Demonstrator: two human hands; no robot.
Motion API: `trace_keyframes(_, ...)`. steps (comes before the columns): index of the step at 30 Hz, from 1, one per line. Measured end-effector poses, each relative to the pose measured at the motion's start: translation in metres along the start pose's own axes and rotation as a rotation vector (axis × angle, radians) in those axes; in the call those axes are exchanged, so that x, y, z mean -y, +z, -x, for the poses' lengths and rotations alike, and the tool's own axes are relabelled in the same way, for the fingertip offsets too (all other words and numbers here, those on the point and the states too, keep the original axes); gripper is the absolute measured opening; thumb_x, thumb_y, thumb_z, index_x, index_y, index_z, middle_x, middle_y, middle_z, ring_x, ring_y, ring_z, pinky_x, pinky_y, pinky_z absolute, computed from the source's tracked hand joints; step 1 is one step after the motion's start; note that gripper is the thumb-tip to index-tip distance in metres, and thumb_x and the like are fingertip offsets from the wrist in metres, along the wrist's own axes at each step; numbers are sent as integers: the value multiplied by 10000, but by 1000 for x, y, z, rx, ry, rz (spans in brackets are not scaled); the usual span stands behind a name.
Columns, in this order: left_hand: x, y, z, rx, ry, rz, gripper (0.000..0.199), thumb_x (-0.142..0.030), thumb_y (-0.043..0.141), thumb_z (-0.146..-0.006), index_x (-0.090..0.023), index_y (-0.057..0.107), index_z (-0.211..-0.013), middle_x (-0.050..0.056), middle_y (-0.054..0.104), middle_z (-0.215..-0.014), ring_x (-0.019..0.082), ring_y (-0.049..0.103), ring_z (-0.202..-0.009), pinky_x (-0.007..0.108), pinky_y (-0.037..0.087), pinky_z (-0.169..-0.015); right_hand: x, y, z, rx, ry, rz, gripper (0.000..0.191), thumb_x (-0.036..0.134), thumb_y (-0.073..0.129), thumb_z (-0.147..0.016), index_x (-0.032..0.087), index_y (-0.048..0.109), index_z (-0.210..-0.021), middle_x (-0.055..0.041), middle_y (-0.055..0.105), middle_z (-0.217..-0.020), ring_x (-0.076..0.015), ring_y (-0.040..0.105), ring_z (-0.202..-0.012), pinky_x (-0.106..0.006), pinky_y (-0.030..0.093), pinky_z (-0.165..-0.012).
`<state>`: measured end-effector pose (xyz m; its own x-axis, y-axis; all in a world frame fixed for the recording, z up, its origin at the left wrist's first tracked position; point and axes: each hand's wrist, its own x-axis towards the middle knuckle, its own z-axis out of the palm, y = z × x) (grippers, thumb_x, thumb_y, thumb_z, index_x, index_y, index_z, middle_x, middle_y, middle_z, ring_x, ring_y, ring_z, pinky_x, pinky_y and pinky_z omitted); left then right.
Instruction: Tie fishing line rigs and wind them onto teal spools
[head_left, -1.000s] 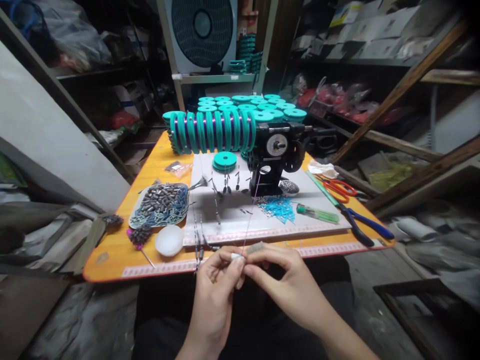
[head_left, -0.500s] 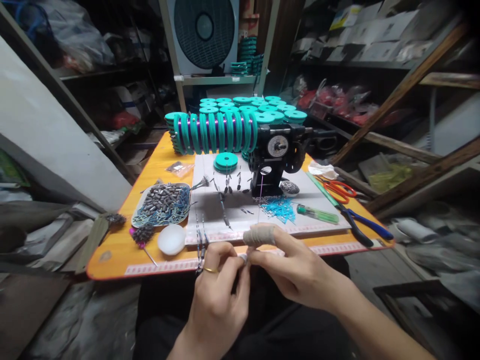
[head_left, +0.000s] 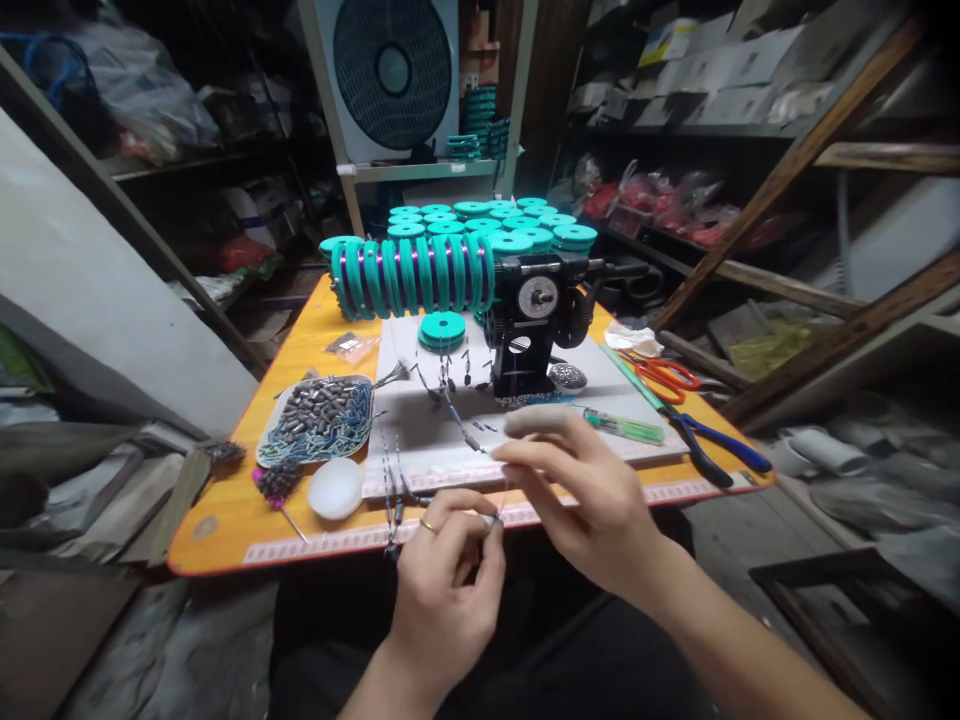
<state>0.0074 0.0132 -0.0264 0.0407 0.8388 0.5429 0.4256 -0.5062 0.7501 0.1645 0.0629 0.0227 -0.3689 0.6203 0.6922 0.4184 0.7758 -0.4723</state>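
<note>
At the table's front edge my left hand [head_left: 450, 560], a gold ring on one finger, is closed in a pinch on a tiny grey piece [head_left: 491, 519]. To its right and a bit higher, my right hand [head_left: 577, 480] pinches a thin line that runs down toward the left fingertips; one of its fingers is wrapped in grey tape. Thin dark strands with small weights [head_left: 391, 490] hang over the board's front edge beside my left hand. Behind my hands stands a black winding machine [head_left: 529, 325] carrying a row of teal spools [head_left: 412, 278].
A tray of grey weights and blue pieces [head_left: 319, 420] and a white bowl [head_left: 334, 488] sit left. Right of the board [head_left: 420, 450] lie blue-handled pliers [head_left: 724, 445], orange scissors [head_left: 667, 378] and a green tube [head_left: 626, 426]. More teal spools [head_left: 480, 222] stand behind.
My right hand has lifted away from my left and opened a gap between them, with the line across it. The whole view has shifted slightly.
</note>
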Motion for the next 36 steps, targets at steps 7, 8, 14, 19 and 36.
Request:
trace_keyframes(7, -12, 25, 12, -178, -727, 900, 142, -269, 680, -814, -145, 629, -766, 14, 576, -863, 32, 417, -542, 184, 372, -526, 10, 2, 42, 154, 420, -255, 76, 160, 628, -852, 204, 683, -877, -31, 616, -836, -154, 612, -791, -247, 528, -656)
trace_keyframes(8, -14, 27, 12, -190, -748, 949, 146, -268, 698, -800, -141, 637, -758, 11, 576, -856, 30, 412, -547, 184, 376, -539, 10, 6, 47, 150, 465, -316, 71, 162, 652, -835, 203, 694, -873, -27, 624, -821, -146, 615, -763, -229, 528, -619)
trace_keyframes(14, -18, 31, 11, -167, -785, 1039, 155, -255, 739, -763, -129, 655, -728, 13, 587, -845, 20, 401, -537, 170, 367, -530, 8, 20, 59, 96, 650, -614, 98, 241, 643, -857, 161, 644, -802, -7, 611, -694, -63, 498, -450, -154, 376, -337)
trace_keyframes(19, -19, 26, 7, -44, -918, 1188, 134, -247, 736, -769, -130, 678, -798, -30, 513, -689, 4, 385, -482, 142, 344, -486, 8, 9, 68, 99, 579, -559, 89, 208, 478, -950, 184, 561, -929, 9, 570, -699, -74, 532, -458, -160, 430, -360)
trace_keyframes(36, -23, 14, -13, 313, -789, 962, 188, -244, 645, -840, -124, 601, -702, -5, 457, -863, -17, 450, -469, 137, 368, -434, -6, -38, 57, 148, -391, 391, 169, 95, 501, -918, 134, 664, -936, -55, 628, -667, -170, 597, -637, -300, 511, -598)
